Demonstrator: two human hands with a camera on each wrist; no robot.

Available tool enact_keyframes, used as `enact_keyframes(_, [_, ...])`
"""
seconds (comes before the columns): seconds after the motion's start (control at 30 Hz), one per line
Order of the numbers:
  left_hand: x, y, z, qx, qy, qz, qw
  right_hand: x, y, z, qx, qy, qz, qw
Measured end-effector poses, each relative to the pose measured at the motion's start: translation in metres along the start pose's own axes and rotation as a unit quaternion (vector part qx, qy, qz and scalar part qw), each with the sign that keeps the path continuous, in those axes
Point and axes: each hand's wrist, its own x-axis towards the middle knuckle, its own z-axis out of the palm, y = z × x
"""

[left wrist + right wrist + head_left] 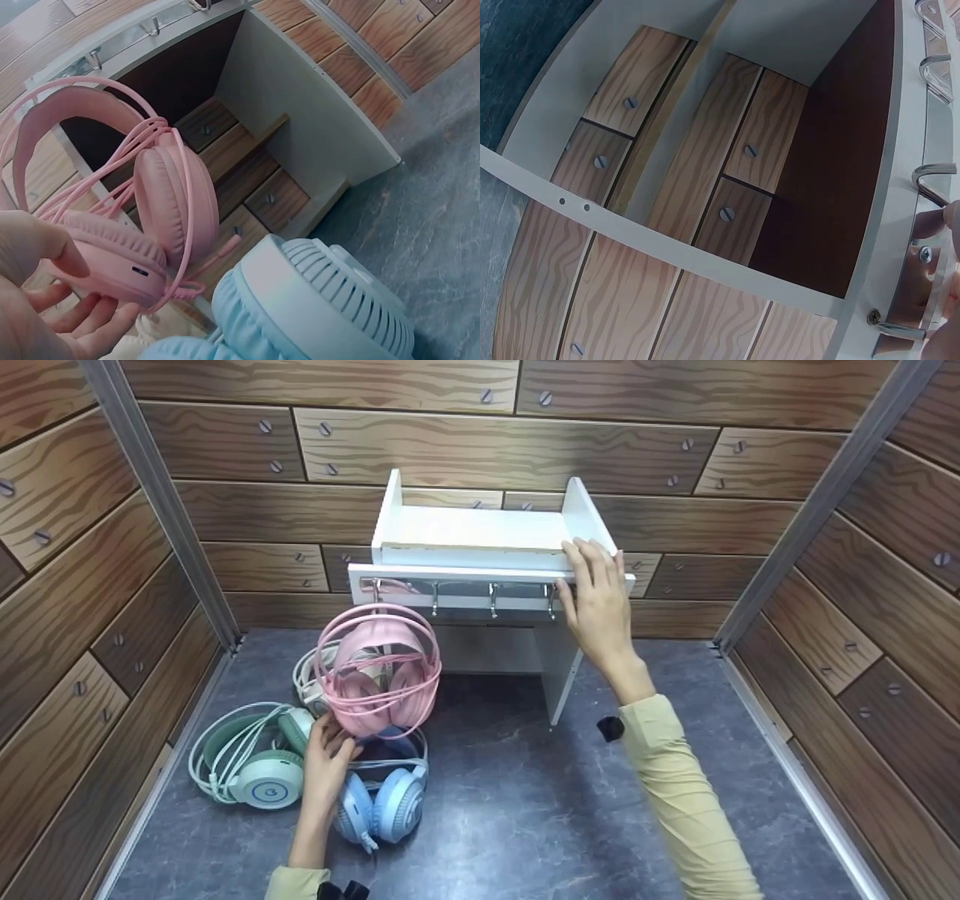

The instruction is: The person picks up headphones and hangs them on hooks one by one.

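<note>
Left of the white rack, a green headset lies on the grey floor. The left hand grips the pink headset, fingers curled under an ear cup, its band up at the rack's leftmost hook. A blue headset lies just below it. The right hand rests on the rack's right front edge, fingers straight.

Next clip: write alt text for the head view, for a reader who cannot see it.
A left hand holds a pink headset with coiled cable under the leftmost hook of a white wooden hook rack, which the right hand steadies. A mint-green headset and a light-blue headset lie on the grey floor.
</note>
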Motion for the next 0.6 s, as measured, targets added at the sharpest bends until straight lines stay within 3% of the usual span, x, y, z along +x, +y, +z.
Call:
enact_keyframes(0.27, [-0.013,-0.001,-0.007,-0.011,0.000,-0.002,0.9999,0.000,0.000,0.000,-0.001,-0.002,0.003,1.000])
enact_keyframes(0.6, [-0.027,-0.001,-0.013,0.033,0.072,-0.021,0.9966,0.000,-0.001,0.000,0.001,0.000,0.003,1.000])
